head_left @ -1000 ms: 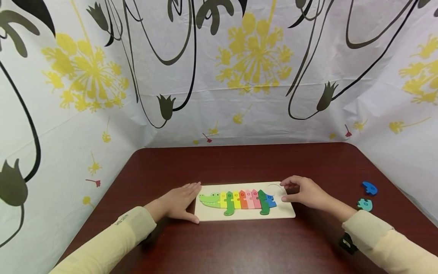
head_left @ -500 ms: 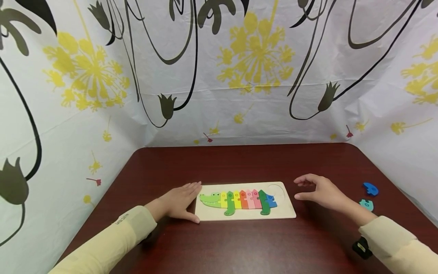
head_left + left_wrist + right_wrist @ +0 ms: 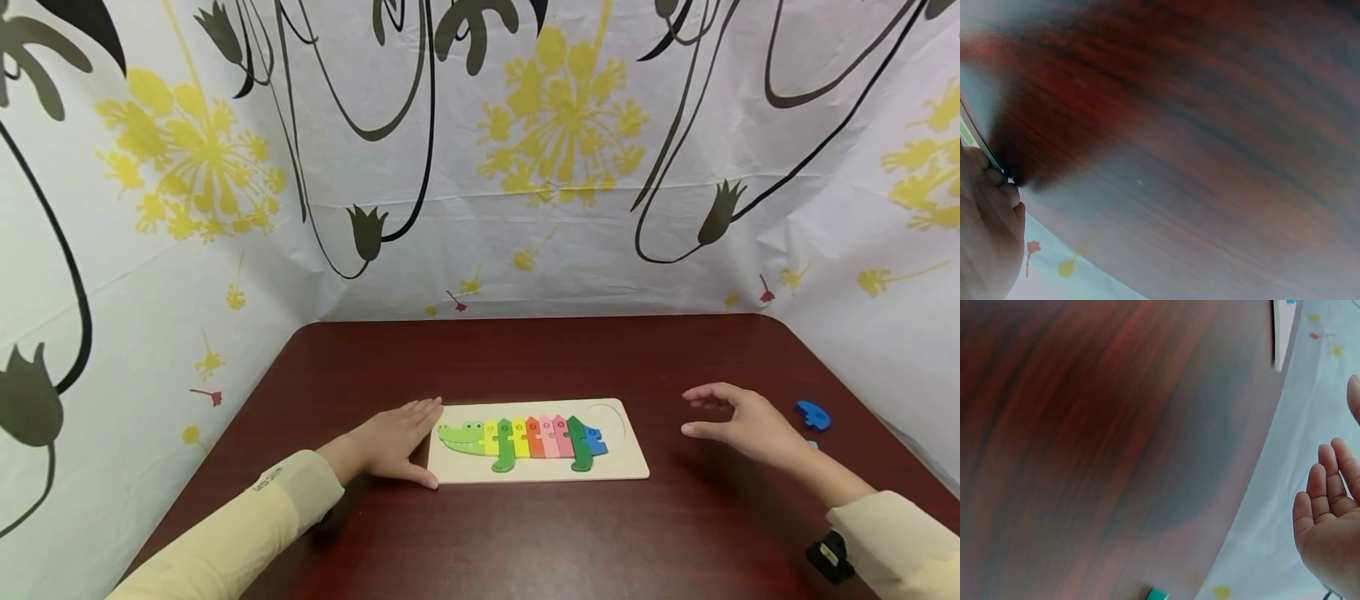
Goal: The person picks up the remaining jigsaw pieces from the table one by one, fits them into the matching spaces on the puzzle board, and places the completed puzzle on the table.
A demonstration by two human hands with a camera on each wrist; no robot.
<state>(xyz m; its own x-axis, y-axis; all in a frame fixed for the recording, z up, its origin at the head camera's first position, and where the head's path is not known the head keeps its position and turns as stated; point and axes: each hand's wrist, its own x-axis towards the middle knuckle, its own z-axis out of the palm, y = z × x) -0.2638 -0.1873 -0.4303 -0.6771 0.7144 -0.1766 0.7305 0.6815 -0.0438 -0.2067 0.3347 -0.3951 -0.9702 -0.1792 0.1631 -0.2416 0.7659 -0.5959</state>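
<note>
A pale wooden puzzle board (image 3: 540, 472) lies on the table, with a crocodile puzzle (image 3: 522, 440) of green, yellow, orange, pink and blue pieces in it. At its tail end a curved outline is bare. My left hand (image 3: 386, 443) rests at the board's left edge, fingers straight and thumb apart; in the left wrist view its fingertips meet the board's rim. Between the board and the loose pieces, my right hand (image 3: 746, 423) hovers with relaxed fingers and holds nothing. A blue puzzle piece (image 3: 813, 415) lies beyond it. A teal puzzle piece (image 3: 813, 444) is mostly hidden behind that hand.
The dark red-brown table (image 3: 525, 542) has rounded far corners. A white cloth (image 3: 465, 192) printed with yellow flowers and dark stems hangs behind and around it. A black wrist device (image 3: 831, 557) shows below the right sleeve.
My right hand has left the board's right end and moved right towards the loose pieces, now covering most of the teal one. My left hand and the board have stayed put.
</note>
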